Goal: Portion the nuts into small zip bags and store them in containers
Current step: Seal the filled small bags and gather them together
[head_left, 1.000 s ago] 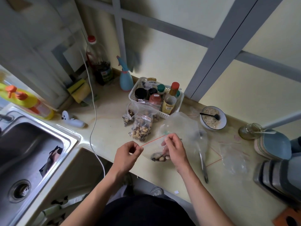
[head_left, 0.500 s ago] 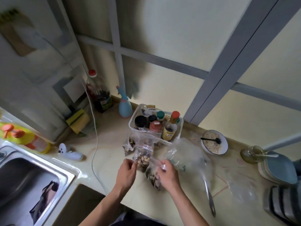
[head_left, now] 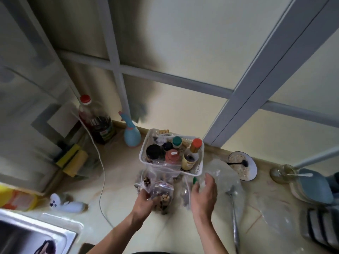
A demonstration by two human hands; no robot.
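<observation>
Head view, looking down at a pale, glossy kitchen counter [head_left: 117, 182] with faint marbling, set against a cream wall crossed by grey-blue frame bars [head_left: 256, 99].

Centre, near edge: a small zip bag of nuts [head_left: 163, 197] is gripped by the left hand [head_left: 145, 202], fingers curled round its lower left side. More filled small bags [head_left: 146, 180] are seen just behind it, touching the basket front. The right hand [head_left: 203, 193] is held just right of the bag, fingers loosely spread and slightly bent, palm facing left; whether anything is held cannot be told due to blur. A large crumpled clear bag [head_left: 222, 175] lies behind and right of that hand.

Far centre: a white plastic basket [head_left: 198, 171] w/ bottles and jars, incl. a red-capped sauce bottle [head_left: 192, 153].

Far left: a dark bottle w/ red cap [head_left: 95, 121], a blue spray bottle [head_left: 131, 132], yellow sponges [head_left: 73, 158]. A white cable [head_left: 101, 173] runs down the counter. A small white gadget [head_left: 67, 205] lies near the steel sink [head_left: 36, 233] at lower left.

Right: a bowl of grain w/ a dark spoon [head_left: 242, 165], a glass jar [head_left: 280, 173], stacked blue-grey plates [head_left: 313, 187], metal tongs [head_left: 234, 217].
</observation>
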